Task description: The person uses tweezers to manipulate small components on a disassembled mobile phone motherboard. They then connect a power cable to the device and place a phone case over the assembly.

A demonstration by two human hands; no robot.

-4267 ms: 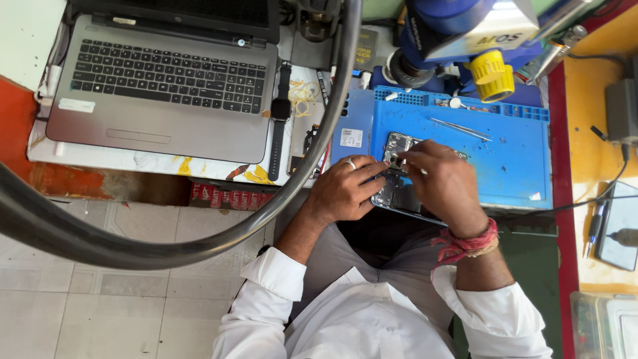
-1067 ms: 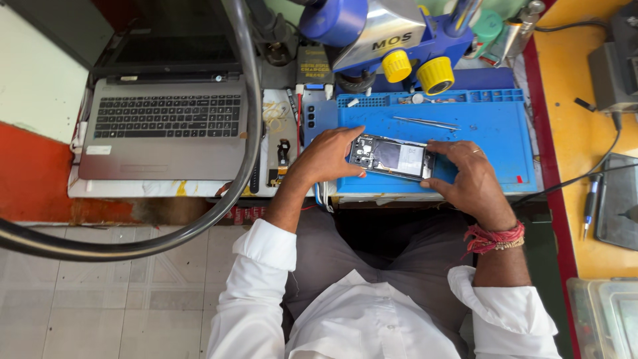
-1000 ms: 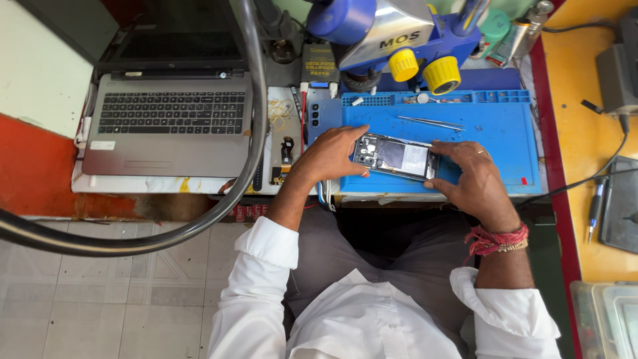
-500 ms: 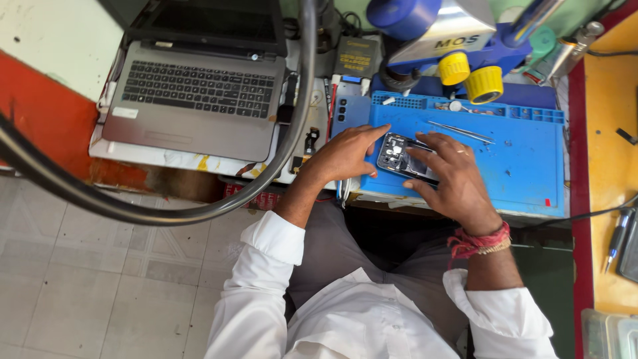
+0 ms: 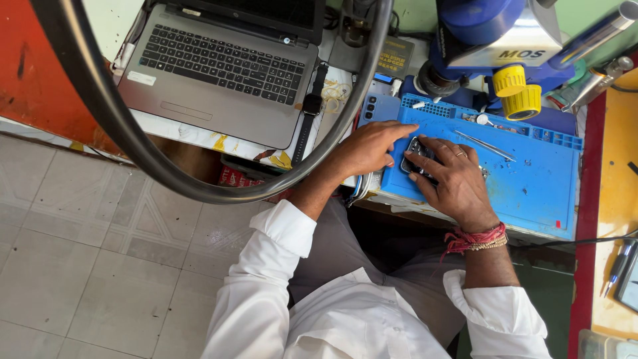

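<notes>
Nearest the camera are the white shirt sleeves (image 5: 279, 279) and grey trousers of the seated person, both forearms reaching up toward the bench. A red thread band (image 5: 475, 238) circles the right wrist. The right hand (image 5: 452, 179) lies palm down over a small opened phone (image 5: 417, 151), fingers spread and curved across it, so most of the device is hidden; only its dark upper left corner shows. The left hand (image 5: 369, 147) rests just beside it at the left, fingers stretched together, the fingertips touching the phone's upper left edge. Whether either hand truly clamps the phone I cannot tell. The phone lies on the left part of a blue work mat (image 5: 531, 179), under both hands.

Just beyond the right hand's fingers, metal tweezers (image 5: 485, 144) lie slanted on the mat. Past the left hand, a black wristwatch (image 5: 310, 106) lies stretched between the mat and a grey laptop (image 5: 219, 73), which stands well to the left. A thick black ring (image 5: 166, 166) arcs across the view, crossing over the left forearm. Farthest off, beyond the mat, stands a blue microscope with yellow knobs (image 5: 518, 90).
</notes>
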